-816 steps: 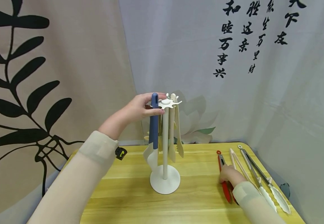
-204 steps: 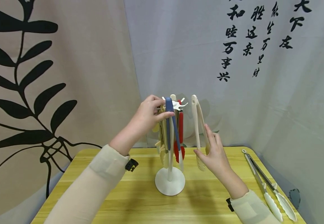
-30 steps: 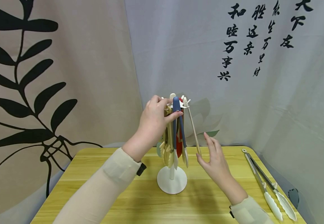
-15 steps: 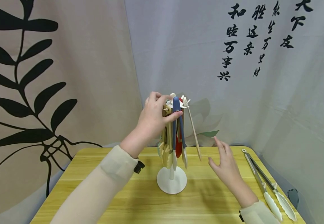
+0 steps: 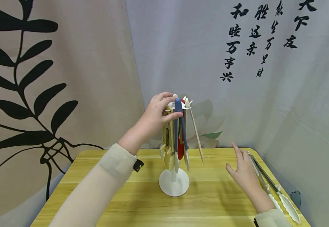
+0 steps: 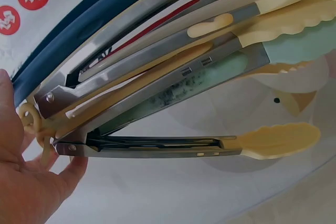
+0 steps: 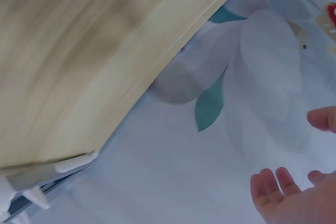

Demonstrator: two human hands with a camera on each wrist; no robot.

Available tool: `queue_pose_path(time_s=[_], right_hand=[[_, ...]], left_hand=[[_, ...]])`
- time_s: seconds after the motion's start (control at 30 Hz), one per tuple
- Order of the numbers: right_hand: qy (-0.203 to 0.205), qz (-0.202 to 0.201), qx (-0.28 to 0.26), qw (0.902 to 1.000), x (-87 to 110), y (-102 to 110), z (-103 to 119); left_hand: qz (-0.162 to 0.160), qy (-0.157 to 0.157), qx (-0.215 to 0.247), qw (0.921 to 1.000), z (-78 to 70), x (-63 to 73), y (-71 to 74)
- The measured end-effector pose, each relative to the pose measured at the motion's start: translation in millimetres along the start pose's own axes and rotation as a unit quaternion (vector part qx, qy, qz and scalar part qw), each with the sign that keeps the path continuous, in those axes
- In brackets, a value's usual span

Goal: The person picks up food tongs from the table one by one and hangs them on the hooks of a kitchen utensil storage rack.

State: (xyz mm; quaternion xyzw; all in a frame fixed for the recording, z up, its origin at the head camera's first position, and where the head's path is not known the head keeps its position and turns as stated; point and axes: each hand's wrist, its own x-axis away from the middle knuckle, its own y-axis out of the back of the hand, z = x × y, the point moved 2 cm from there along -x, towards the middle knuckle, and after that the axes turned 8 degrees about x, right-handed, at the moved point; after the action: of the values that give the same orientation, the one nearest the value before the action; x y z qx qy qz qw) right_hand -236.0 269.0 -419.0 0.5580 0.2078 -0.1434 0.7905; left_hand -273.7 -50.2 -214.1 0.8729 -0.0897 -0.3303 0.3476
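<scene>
A white rotating utensil stand (image 5: 174, 186) stands mid-table with several tongs hanging from its hooks. My left hand (image 5: 156, 115) holds the top of the stand, its thumb lying across the blue tongs (image 5: 178, 108). Beside these hang red tongs (image 5: 180, 153) and cream tongs (image 5: 196, 135), which slant outward on the right. In the left wrist view, yellow-tipped tongs (image 6: 278, 141) and green-tipped tongs (image 6: 302, 43) hang near my fingers. My right hand (image 5: 244, 170), fingers spread and holding nothing, is above the metal tongs with white tips (image 5: 289, 206) on the table, partly covering them.
The wooden table (image 5: 136, 201) has its right edge close beside the lying tongs. Behind it hangs a printed cloth (image 5: 181, 47), and the cloth continues along the right side.
Over the last second my right hand has moved away from the hanging cream tongs to the right, over the lying tongs. Earlier, the red and then the cream tongs left the table for the stand.
</scene>
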Motion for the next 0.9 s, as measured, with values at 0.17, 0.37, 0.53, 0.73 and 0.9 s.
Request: queue_pose_path(time_s=[0.17, 0.37, 0.53, 0.73, 0.9], right_hand=[[-0.029, 0.027, 0.012, 0.9991, 1.9, 0.4, -20.5], [-0.048, 0.051, 0.019, 0.9973, 6.5, 3.4, -40.9], [-0.064, 0.056, 0.022, 0.9961, 9.1, 7.3, -58.2], [-0.086, 0.060, 0.029, 0.9940, 10.9, 10.8, -76.2], [-0.110, 0.083, 0.029, 0.9900, 12.6, 13.8, -90.3]], left_hand=[[0.000, -0.006, 0.024, 0.9997, 2.1, 0.0, -0.1], [-0.008, 0.002, 0.040, 0.9992, 2.7, 0.5, -1.3], [-0.020, 0.007, 0.045, 0.9988, 2.2, 2.1, -2.6], [-0.029, 0.009, 0.040, 0.9987, 1.6, 3.1, -2.5], [-0.030, 0.012, 0.042, 0.9986, 1.6, 3.0, -2.2]])
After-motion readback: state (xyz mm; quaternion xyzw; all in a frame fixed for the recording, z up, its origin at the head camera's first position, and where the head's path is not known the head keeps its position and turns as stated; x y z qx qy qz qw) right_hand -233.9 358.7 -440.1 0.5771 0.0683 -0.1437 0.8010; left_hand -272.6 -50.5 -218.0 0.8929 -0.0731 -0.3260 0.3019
